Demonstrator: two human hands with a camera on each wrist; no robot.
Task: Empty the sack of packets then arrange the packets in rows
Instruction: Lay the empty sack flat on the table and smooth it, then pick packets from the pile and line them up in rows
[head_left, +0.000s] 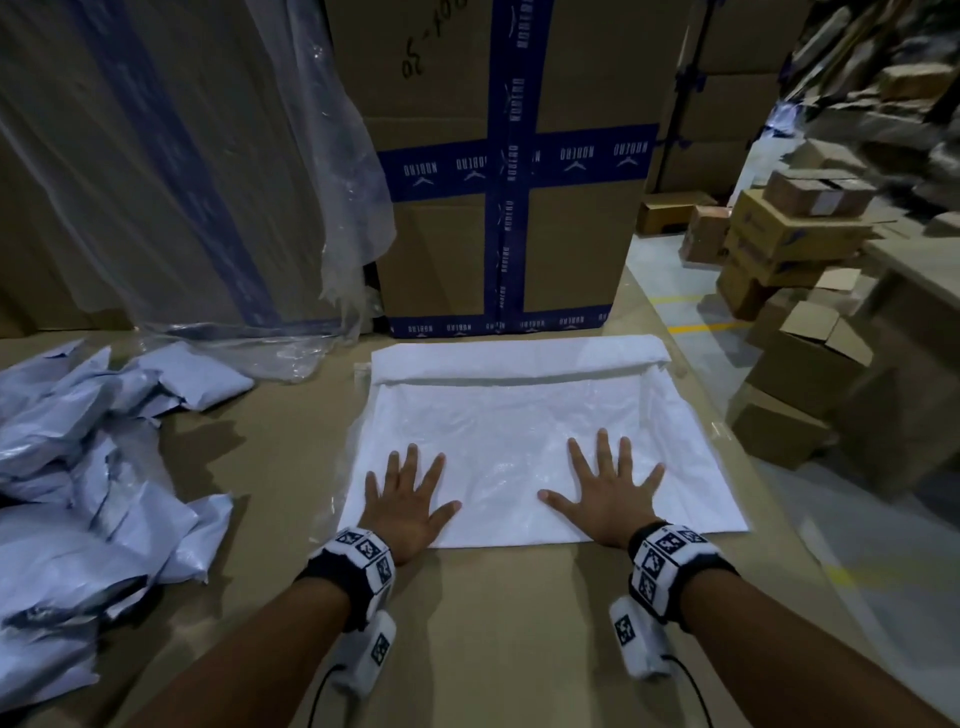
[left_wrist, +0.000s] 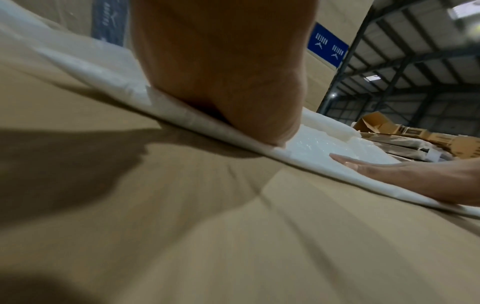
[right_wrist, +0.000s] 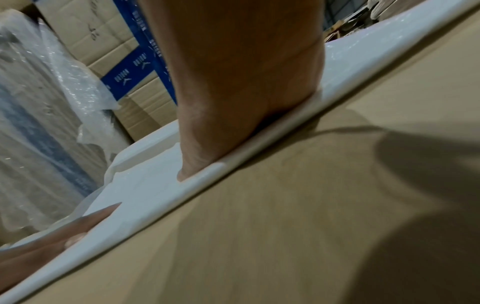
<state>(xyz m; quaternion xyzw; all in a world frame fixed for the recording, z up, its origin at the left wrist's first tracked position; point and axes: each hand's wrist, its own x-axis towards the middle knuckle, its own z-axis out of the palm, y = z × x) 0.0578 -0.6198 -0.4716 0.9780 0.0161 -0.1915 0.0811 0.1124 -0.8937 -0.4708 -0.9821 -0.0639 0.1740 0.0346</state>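
Note:
A white sack lies flat on the cardboard surface, its far end rolled over. Both hands press on its near part with fingers spread straight: my left hand on the left, my right hand on the right. The left wrist view shows the heel of the left hand on the sack's edge, with the right hand beyond. The right wrist view shows the right hand's heel on the sack. A heap of grey-blue packets lies jumbled at the left.
A tall carton with blue tape stands right behind the sack. Plastic-wrapped cartons stand at the back left, loose clear film spilling onto the surface. Stacked small boxes sit to the right, past the surface's right edge.

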